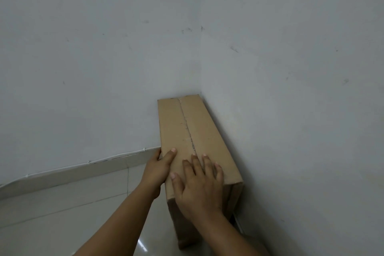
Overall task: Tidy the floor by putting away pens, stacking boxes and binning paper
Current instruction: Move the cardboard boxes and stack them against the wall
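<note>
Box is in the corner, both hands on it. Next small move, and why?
Probably lift both hands off and go for the next item. The cardboard box already sits in the corner, its far end at the wall and its right side along it. The right hand lies flat on top; the left hand grips the left edge. No further push looks needed.

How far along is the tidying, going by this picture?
One cardboard box already sits in the corner, close along the right wall. In hand: the left hand holds its left edge, thumb on top, while the right hand lies flat on the lid, as if settling it. No second box, pens, paper or bin are in view, so I cannot tell how much of that is left.
</note>
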### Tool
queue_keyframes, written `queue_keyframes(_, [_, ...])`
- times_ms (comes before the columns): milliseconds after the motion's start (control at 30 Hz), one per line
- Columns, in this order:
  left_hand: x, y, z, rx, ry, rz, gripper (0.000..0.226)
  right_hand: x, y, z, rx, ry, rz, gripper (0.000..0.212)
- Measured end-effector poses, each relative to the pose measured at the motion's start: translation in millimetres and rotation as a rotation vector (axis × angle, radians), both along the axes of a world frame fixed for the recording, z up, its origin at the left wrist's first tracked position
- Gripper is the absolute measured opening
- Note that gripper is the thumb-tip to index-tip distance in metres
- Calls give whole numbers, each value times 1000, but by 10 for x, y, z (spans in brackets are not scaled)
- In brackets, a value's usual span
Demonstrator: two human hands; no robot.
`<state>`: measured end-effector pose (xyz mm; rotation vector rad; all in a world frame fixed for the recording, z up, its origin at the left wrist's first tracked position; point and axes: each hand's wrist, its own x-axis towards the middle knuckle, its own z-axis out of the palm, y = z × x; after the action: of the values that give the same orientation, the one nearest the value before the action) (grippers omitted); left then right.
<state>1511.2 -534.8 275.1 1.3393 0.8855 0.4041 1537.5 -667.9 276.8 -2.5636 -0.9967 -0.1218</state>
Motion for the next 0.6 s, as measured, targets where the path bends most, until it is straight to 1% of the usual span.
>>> queue_keyframes(100, [-27,-19,13,185,78,60,37,24,-51,36,-20,-22,29,60])
queue_keyframes(233, [-119,54,37,498,220,128,38,258,-88,177,-24,8,104,58])
queue_keyframes(300, [-142,115,56,629,285,120,38,393,-61,217,-22,14,101,57])
queue_keyframes(400, [-114,172,139,777,393,51,44,551,12,207,-105,32,103,62])
queue_keyframes(500, [-98,108,325,852,472,0,49,600,42,246,-169,93,119,66])
queue_keyframes(600, [-132,18,704,869,509,-41,47,549,47,508,-168,134,105,65])
